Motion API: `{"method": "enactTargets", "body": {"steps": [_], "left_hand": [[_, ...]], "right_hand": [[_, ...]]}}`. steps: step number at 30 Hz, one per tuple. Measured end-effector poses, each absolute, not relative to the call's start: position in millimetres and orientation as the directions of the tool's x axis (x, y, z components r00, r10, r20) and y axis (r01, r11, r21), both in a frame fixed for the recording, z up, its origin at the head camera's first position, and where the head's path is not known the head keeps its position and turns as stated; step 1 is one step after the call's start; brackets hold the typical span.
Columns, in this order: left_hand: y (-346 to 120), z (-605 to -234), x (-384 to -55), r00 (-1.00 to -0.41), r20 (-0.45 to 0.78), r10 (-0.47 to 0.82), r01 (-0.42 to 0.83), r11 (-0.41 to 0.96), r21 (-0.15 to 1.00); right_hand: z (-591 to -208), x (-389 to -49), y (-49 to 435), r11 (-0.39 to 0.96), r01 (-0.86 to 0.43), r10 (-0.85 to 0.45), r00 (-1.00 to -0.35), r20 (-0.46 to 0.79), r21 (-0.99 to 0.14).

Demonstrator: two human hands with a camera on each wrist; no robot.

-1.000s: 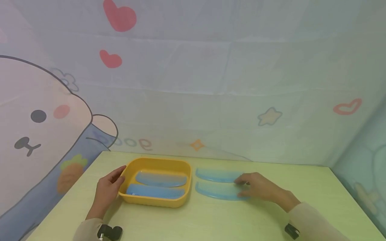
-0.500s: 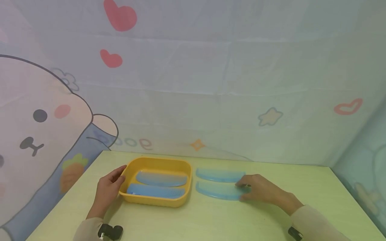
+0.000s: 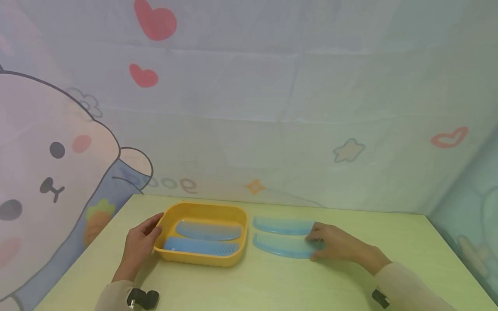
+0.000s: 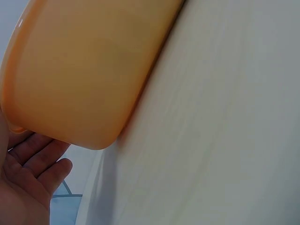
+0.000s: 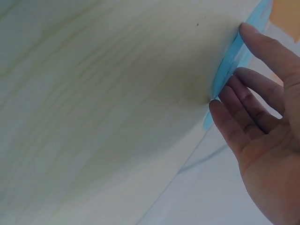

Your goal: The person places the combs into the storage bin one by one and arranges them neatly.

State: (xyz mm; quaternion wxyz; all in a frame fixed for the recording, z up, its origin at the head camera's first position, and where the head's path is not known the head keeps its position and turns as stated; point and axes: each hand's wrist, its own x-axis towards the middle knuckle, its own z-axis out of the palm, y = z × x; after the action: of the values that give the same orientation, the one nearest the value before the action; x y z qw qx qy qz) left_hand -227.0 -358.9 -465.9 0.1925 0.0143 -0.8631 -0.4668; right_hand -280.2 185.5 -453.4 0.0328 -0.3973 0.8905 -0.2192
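Observation:
At the left end of a yellow tray (image 3: pixel 194 260) is my left hand (image 3: pixel 139 242), touching its outer side. The left wrist view shows loosely extended fingers (image 4: pixel 40 152) beside the tray's wall; the thumb is hidden there. Two blue combs lie in the tray, a curved comb (image 3: pixel 209 232) behind a straighter comb (image 3: pixel 194 245). Right of the tray, two curved blue combs lie on the table, a far comb (image 3: pixel 282 226) and a near comb (image 3: pixel 282 247). My right hand (image 3: pixel 344 245) holds the near comb's right end, thumb at its front edge, fingertips behind.
The pale yellow-green table (image 3: pixel 272 285) reaches back to a cloth backdrop (image 3: pixel 249 129) printed with hearts, a star and a bear. Another stretch of cloth hangs at the right side.
My right hand has shifted slightly to the right along the combs' ends. The left hand, the tray and the combs stay in place.

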Motion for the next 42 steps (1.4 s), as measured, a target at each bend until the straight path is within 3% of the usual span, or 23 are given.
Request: {"method": "enactTargets", "body": {"steps": [6,15,32,42], "left_hand": [[-359,-466,-227,-0.923,0.321,-0.210,0.152,0.568,0.809],[-359,-466,-228,-0.925,0.312,-0.217,0.142,0.563,0.814],[-360,-469,-229,-0.924,0.316,-0.214,0.156,0.544,0.825],[-359,-468,-230,-0.915,0.336,-0.223,0.173,0.537,0.826]], "right_hand": [[-455,-283,185,0.616,-0.655,-0.697,-0.712,0.085,-0.438],[-454,-282,183,0.589,-0.670,-0.710,-0.696,0.107,-0.453],[-443,-275,171,0.570,-0.735,-0.743,-0.652,0.150,-0.368],[-431,-281,176,0.606,-0.700,-0.675,-0.704,0.221,-0.378]]}}
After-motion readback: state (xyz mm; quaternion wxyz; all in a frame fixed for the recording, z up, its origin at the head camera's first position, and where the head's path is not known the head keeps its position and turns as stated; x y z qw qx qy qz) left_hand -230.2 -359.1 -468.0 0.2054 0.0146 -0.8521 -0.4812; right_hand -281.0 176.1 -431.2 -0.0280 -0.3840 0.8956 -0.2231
